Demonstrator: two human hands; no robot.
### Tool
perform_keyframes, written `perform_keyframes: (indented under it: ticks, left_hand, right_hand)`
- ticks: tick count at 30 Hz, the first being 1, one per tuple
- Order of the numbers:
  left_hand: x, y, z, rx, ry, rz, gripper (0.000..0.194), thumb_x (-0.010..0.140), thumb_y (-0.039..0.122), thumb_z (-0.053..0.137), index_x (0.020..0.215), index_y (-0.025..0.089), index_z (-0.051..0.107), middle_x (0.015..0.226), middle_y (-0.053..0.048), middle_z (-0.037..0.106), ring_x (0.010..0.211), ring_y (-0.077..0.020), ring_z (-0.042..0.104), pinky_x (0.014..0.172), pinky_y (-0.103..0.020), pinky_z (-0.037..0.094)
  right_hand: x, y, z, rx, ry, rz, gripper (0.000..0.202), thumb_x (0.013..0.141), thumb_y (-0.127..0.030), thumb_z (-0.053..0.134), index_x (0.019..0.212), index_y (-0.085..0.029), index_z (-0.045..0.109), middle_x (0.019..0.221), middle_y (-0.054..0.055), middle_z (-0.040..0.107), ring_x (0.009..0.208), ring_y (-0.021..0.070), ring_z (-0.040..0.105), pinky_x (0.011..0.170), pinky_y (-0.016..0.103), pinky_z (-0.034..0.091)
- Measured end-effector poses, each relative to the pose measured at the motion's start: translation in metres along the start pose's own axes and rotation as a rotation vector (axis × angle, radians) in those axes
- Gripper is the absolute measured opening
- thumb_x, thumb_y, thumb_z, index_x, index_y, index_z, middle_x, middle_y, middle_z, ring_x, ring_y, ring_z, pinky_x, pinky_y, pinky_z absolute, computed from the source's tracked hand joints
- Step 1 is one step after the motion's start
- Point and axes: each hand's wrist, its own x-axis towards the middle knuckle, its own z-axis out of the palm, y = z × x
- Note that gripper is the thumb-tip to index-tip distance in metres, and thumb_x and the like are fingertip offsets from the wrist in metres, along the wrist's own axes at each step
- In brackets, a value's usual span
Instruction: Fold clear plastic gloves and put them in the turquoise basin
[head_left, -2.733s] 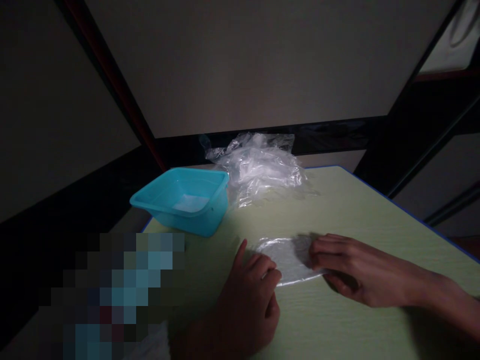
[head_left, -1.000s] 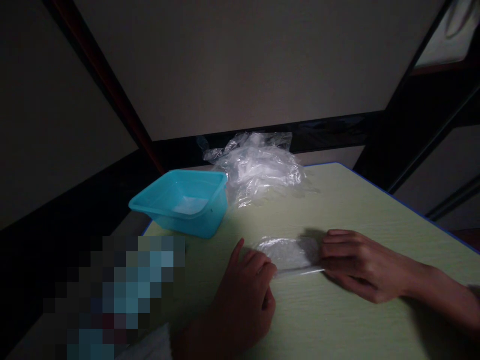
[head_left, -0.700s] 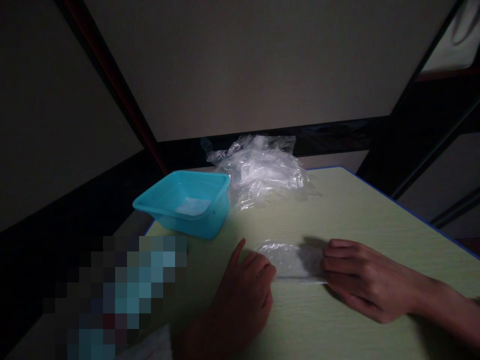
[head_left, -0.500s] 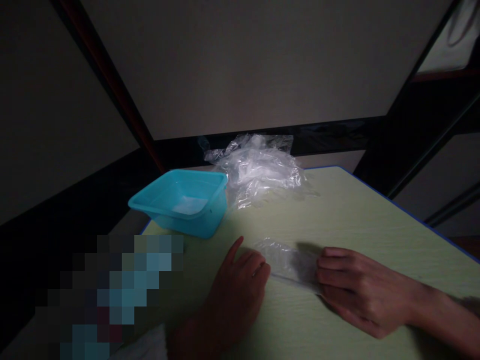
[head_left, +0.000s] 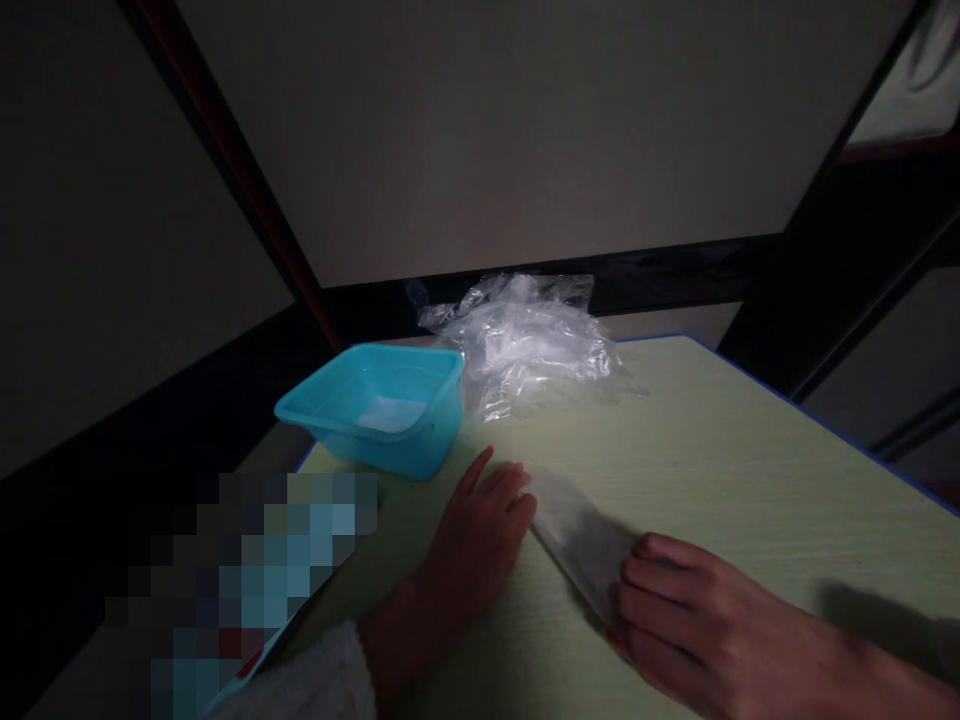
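A small, thin see-through plastic bag [head_left: 581, 535] is stretched flat between my hands, just over the table. My left hand [head_left: 480, 535] pinches its far left end with thumb and forefinger, the little finger sticking out. At the near right end, my right hand [head_left: 697, 620] is closed on the bag, with its fingers bent and the thumb mostly hidden beneath. Whether anything lies inside the bag I cannot tell.
A blue plastic basin [head_left: 420, 450] with something white in it stands at the table's far left. Beside it lies a heap of crumpled clear plastic [head_left: 532, 345]. The pale table [head_left: 720, 440] has a blue edge. A blurred-out patch [head_left: 277, 580] covers the lower left.
My right hand has moved down and toward me, and my left hand slightly up. The bag between them now slants more and looks pulled straighter. The view has shifted slightly.
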Motion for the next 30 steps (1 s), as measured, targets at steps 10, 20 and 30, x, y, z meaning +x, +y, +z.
perform_keyframes:
  ticks: [10,20,30]
  left_hand:
    - [-0.011,0.045,-0.012,-0.178,0.031,0.123,0.012,0.082,0.017,0.047,0.084,0.016,0.058,0.087,-0.005,0.065,0.089,-0.0169,0.059,0.102,-0.034,0.038]
    - [-0.01,0.049,0.002,-0.116,0.152,0.215,0.037,0.092,0.009,0.03,0.066,0.015,0.056,0.069,-0.003,0.06,0.072,-0.013,0.058,0.084,-0.026,0.048]
    - [-0.01,0.048,0.003,-0.134,0.165,0.202,0.033,0.091,0.009,0.033,0.069,0.014,0.057,0.069,-0.003,0.06,0.069,-0.0139,0.057,0.069,-0.025,0.049]
  right_hand:
    - [0.002,0.001,-0.001,-0.059,0.057,0.029,0.037,0.089,-0.009,0.038,0.056,-0.019,0.051,0.052,-0.001,0.048,0.052,0.0148,0.037,0.051,0.033,0.023]
    - [0.005,0.001,-0.004,-0.05,0.085,0.026,0.037,0.092,-0.017,0.039,0.057,-0.018,0.052,0.052,-0.001,0.049,0.052,0.0145,0.038,0.053,0.032,0.023]
    - [-0.009,0.024,-0.007,-0.06,-0.059,-0.007,0.036,0.092,-0.02,0.035,0.061,-0.019,0.052,0.059,0.0,0.053,0.057,0.016,0.041,0.054,0.032,0.025]
